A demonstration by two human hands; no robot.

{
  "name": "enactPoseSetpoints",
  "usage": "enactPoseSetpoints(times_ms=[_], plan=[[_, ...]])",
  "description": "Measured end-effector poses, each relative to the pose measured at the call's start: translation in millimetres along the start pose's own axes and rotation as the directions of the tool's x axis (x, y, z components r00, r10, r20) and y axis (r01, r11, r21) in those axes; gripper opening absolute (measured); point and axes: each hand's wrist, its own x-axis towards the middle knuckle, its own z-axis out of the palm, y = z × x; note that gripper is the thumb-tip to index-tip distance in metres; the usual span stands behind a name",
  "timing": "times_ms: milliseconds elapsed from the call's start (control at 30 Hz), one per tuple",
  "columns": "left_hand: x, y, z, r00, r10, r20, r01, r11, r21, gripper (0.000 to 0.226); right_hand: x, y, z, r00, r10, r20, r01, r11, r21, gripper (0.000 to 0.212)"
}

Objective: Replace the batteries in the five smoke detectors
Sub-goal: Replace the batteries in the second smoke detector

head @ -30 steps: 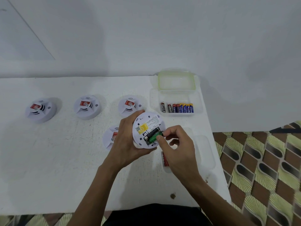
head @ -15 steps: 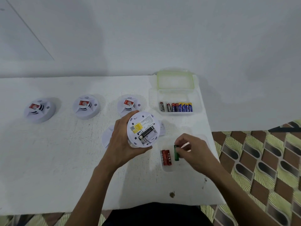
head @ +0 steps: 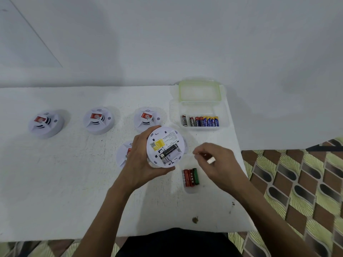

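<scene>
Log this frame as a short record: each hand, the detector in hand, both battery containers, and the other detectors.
left hand: grips an upturned smoke detector, back facing the camera
compartment: open, one dark battery inside
right hand: hovers right of that detector, fingers loosely curled, nothing seen in it
near tray: red batteries and one green battery
far box: open, row of batteries
other detectors: three in a row on the table; a fourth detector partly hidden behind the left hand
</scene>
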Motion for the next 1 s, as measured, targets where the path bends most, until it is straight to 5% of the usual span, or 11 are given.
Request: enactPoseSetpoints(times_ms=[167, 267, 367, 467, 567, 700, 867, 1000], plan=[[3.2, 22.2, 0.8, 0.994, -0.06, 0.086, 0.063, 0.997, -0.033, 0.07, 16.3, -25.9, -1.1, 0.902, -0.416, 0.112, 0.431, 0.868, -0.248, 0.015], [3.3, 34.3, -1.3, 0.994, -0.003, 0.11, 0.005, 1.0, -0.017, 0.067, 26.2, -29.5, 1.0, 0.824, -0.521, 0.221, 0.566, 0.77, -0.296, 0.016], [2.6, 35.4, -5.2, 0.984, -0.028, 0.176, 0.03, 1.0, -0.006, 0.065, 32.2, -32.6, -0.3, 0.779, -0.555, 0.292, 0.626, 0.713, -0.316, 0.019], [1.2, 38.2, -9.0, 0.972, -0.149, 0.183, 0.138, 0.988, 0.073, 0.096, 35.4, -35.7, -3.9, 0.728, -0.575, 0.373, 0.683, 0.649, -0.335, 0.021], [-1.9, 32.4, -8.2, 0.956, -0.167, 0.242, 0.141, 0.982, 0.124, 0.104, 35.9, -40.9, -8.9, 0.677, -0.59, 0.441, 0.733, 0.597, -0.326, 0.024], [-6.4, 23.3, -4.9, 0.876, -0.26, 0.407, 0.328, 0.938, -0.107, 0.152, 38.8, -42.6, -11.6, 0.635, -0.563, 0.529, 0.759, 0.582, -0.292, 0.03], [-0.7, 26.2, -2.2, 0.879, -0.217, 0.425, 0.303, 0.942, -0.146, 0.103, 42.3, -36.9, -15.1, 0.578, -0.646, 0.498, 0.813, 0.509, -0.282, 0.04], [8.2, 18.1, -1.6, 0.901, -0.188, 0.392, 0.239, 0.967, -0.087, 0.11, 41.1, -30.5, -12.5, 0.568, -0.722, 0.395, 0.823, 0.495, -0.278, 0.022]])
